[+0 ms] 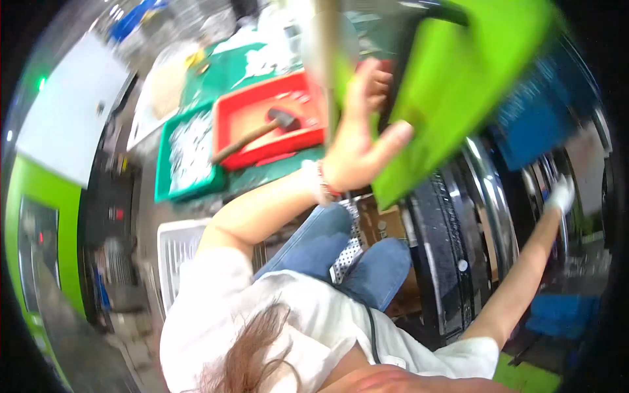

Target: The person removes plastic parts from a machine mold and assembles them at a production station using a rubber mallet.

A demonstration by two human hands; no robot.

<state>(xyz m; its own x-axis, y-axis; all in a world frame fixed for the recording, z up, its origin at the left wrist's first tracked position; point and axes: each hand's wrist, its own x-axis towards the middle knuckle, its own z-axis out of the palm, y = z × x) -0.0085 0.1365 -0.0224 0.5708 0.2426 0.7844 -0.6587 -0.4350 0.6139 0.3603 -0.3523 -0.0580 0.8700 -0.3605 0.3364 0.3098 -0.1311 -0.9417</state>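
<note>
Up front, my left hand is at the dark edge of a bright green machine door, its fingers curled and its thumb lying against the green face. Motion smears the door and the hand's exact hold. My right arm stretches far out to the right among the machine's metal parts, past shiny round bars. At its end, my right hand looks white, as if gloved, and is small and blurred; its fingers and anything in them cannot be made out.
Left of the door, a hammer lies across a red tray. Beside it stands a green tray of small pale pieces. A white slatted basket sits lower down. Another green-and-white machine stands far left. Blue parts are at right.
</note>
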